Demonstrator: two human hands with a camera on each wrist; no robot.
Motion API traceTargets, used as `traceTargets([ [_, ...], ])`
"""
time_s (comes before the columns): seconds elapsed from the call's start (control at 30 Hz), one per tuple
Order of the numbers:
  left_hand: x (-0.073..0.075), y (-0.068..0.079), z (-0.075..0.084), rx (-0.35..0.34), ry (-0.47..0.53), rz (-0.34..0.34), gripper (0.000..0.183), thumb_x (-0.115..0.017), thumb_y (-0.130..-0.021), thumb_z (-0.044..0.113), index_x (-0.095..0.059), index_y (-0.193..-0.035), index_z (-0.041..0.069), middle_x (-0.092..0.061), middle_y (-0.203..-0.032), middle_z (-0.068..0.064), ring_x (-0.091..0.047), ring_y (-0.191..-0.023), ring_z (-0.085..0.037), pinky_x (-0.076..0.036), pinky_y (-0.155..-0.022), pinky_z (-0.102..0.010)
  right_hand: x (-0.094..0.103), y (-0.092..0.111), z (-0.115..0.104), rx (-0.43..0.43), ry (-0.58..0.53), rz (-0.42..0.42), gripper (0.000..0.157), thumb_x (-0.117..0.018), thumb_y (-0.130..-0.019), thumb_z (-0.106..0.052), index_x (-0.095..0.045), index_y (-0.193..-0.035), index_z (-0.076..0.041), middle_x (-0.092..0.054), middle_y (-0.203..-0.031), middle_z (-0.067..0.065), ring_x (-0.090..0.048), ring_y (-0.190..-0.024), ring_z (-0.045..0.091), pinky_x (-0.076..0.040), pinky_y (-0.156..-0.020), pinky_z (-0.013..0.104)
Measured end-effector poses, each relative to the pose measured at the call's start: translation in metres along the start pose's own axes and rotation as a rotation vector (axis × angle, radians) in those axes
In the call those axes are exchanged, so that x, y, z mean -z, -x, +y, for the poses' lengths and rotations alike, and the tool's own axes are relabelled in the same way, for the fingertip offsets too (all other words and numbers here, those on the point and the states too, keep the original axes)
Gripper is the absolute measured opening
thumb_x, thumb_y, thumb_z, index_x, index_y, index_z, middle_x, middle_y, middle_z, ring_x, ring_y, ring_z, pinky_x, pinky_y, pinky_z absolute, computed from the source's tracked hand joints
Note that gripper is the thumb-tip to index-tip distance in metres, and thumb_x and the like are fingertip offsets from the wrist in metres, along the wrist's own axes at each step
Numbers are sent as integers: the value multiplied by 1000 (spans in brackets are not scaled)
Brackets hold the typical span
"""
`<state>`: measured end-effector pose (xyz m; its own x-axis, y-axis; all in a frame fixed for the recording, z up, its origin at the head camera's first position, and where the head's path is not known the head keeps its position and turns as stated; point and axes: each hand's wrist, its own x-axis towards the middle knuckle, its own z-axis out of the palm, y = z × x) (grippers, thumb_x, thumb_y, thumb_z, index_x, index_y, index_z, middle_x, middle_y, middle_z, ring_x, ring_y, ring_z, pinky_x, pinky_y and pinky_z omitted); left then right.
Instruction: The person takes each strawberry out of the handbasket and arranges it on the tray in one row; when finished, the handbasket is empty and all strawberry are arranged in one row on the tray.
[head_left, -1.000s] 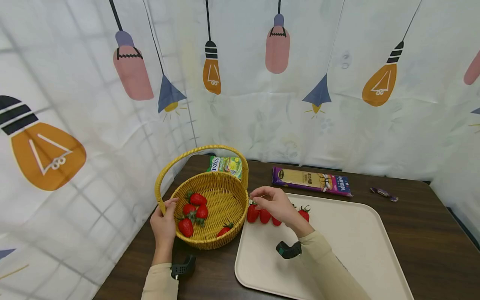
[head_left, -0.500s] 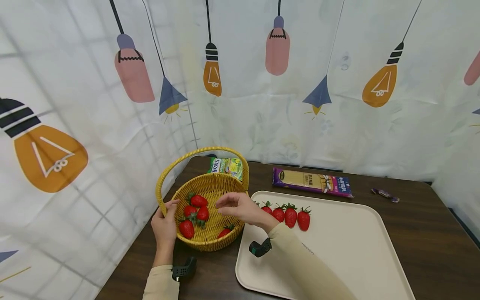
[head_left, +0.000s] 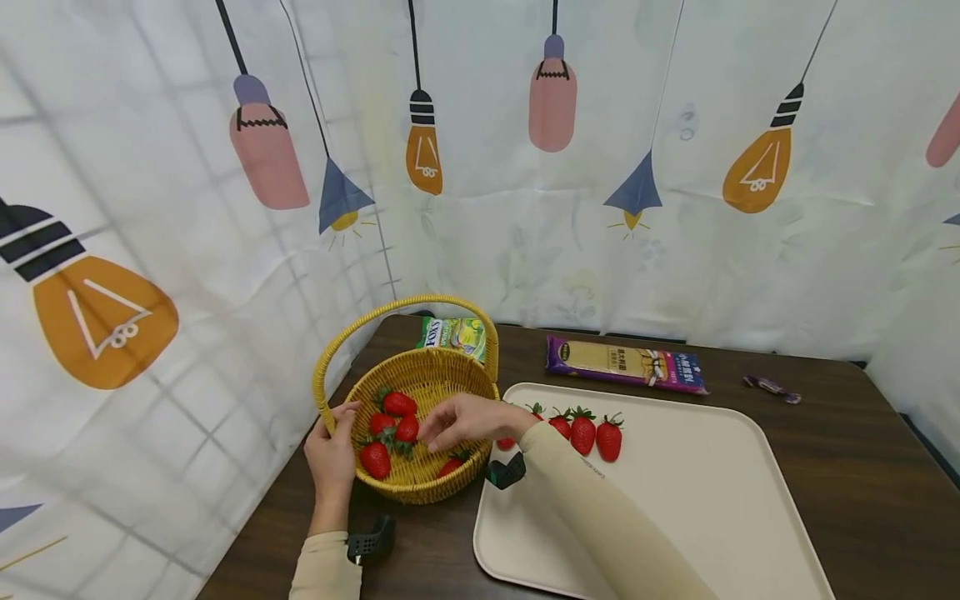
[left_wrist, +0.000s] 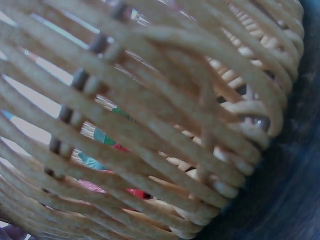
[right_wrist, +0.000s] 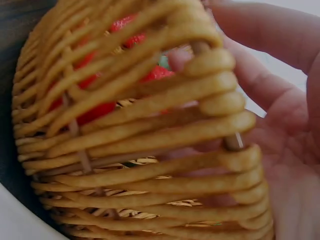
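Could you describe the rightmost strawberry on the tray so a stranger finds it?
Find the big cream tray. Red strawberries line up toward its far left corner. The rightmost strawberry ends this row, with a neighbour only on its left.

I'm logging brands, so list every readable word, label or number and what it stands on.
"FOX'S": the green candy bag.
Chinese characters: the purple pasta packet; too small to read surely.
Small lettering: the right sleeve; too small to read.
Twist-wrapped candy: any print is too small to read.

White lamp-print curtain [head_left: 480, 208], dark wood-grain table [head_left: 847, 442]
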<state>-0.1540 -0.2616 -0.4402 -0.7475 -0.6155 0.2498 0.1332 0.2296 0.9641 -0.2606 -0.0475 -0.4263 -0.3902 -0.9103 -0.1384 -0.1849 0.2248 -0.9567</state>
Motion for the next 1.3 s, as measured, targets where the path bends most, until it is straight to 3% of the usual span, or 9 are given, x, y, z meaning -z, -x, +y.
traceTargets([
  [0.17, -1, 0, 1, -5, -5, 0, 26, -58, -99, 15, -70, -108, -6, -67, -113, -24, -30, -58, -14, -30, -66, -28, 1, -3, 0, -62, 15, -63, 32, -69, -89, -4, -65, -120, 6, -67, -117, 19, -63, -96, 9, -50, -85, 24],
  [0.53, 1, 1, -2, -19, -30, 1, 27, -57, -99, 16, -70, -109, -5, -67, -112, -24, -29, -58, -15, -29, -64, -29, -8, -10, -1, -123, 189, -87, 29, -72, -86, -6, -68, -114, 0, -70, -104, 6, -59, -87, 5, -49, -79, 21],
  [0.87, 0, -12, -36, -4, -52, 35, 29, -58, -99, 29, -74, -108, 7, -71, -110, -13, -37, -62, -12, -31, -69, -29, -15, -17, 2, -119, 176, -202, 24, -70, -86, 1, -70, -110, 0, -71, -98, 0, -59, -85, 3, -49, -80, 19],
  [1.0, -2, -12, -38, -19, -86, 72, 29, -57, -99, 32, -75, -105, 10, -70, -102, -16, -31, -56, -15, -31, -63, -29, -15, -17, 2, -103, 211, -227, 24, -69, -86, 0, -71, -110, -3, -70, -98, -6, -58, -87, 2, -48, -82, 18],
  [1.3, -4, -13, -39, -24, -100, 98, 32, -55, -100, 34, -76, -106, 12, -72, -107, -11, -39, -61, -11, -33, -65, -26, -20, -15, 1, -45, 298, -194, 24, -67, -87, -3, -71, -110, -7, -69, -99, -7, -58, -91, 5, -47, -85, 19],
])
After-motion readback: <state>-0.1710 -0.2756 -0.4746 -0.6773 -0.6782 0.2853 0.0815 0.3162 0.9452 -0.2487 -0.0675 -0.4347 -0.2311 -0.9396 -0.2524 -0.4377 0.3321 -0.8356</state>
